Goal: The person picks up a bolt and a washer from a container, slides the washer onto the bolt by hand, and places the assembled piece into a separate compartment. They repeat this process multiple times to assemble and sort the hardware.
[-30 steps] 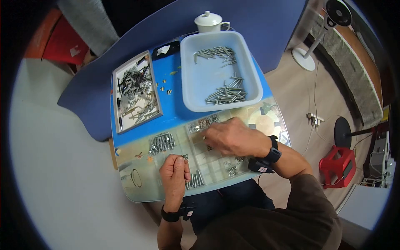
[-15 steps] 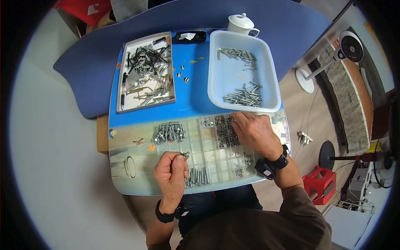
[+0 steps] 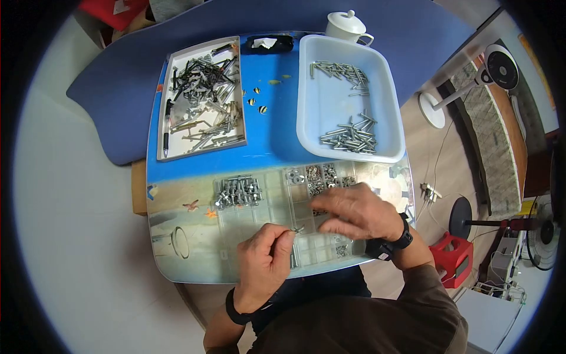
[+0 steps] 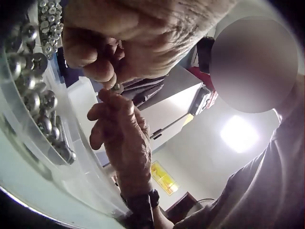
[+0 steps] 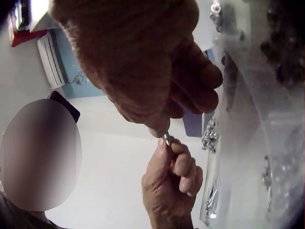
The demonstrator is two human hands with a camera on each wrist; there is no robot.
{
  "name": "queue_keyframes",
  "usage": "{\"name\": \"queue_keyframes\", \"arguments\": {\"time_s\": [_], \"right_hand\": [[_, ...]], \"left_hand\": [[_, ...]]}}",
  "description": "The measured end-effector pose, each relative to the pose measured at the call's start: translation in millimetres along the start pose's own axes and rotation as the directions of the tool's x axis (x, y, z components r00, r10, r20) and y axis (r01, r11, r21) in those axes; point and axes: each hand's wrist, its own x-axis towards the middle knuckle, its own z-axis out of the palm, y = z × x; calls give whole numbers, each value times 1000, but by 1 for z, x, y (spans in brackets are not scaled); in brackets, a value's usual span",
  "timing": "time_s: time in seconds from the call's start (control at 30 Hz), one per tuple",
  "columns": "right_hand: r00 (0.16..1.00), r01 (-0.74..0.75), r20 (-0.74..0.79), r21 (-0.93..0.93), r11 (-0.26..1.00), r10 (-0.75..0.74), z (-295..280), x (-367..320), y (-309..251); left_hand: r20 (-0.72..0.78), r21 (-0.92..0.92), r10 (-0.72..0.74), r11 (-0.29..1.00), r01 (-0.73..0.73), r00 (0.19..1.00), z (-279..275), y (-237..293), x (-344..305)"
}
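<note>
My left hand [image 3: 262,259] pinches a small metal bolt [image 3: 299,229] between thumb and forefinger over the near part of a clear compartment box [image 3: 275,180]. In the right wrist view the bolt [image 5: 167,139] pokes up from those fingertips, mostly covered by them. My right hand [image 3: 359,215] hovers just to the right, thumb apart from the fingers, above compartments of nuts and washers [image 3: 315,189]. Its thumb overlaps the bolt's end in the right wrist view. Bolts with fitted nuts [image 3: 239,192] fill a compartment at the box's left; the left wrist view shows bolts [image 4: 40,102] up close.
A white tub [image 3: 303,106] with two piles of screws [image 3: 351,135] stands at the back right. A shallow tray [image 3: 244,127] of mixed screws and a pen [image 3: 167,127] lies at the back left. Behind the tub is a lidded white cup [image 3: 346,25].
My right hand has come back from the small-parts compartments toward my left hand. The left hand, still pinching the bolt, has shifted right. The head view has also turned.
</note>
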Motion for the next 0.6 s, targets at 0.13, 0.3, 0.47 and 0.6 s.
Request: {"name": "queue_keyframes", "arguments": {"time_s": [0.13,0.3,0.47,0.6], "right_hand": [[987,154,41,86,984,-158,16,0,1],[994,64,69,214,975,-80,18,0,2],[996,20,80,295,955,-46,19,0,3],[993,80,68,174,982,-93,15,4,-7]], "left_hand": [[77,30,-21,999,19,997,7,5,5],[112,37,9,999,-14,994,10,5,11],[141,4,2,1000,-3,990,11,3,10],[121,23,-31,999,28,992,4,6,7]]}}
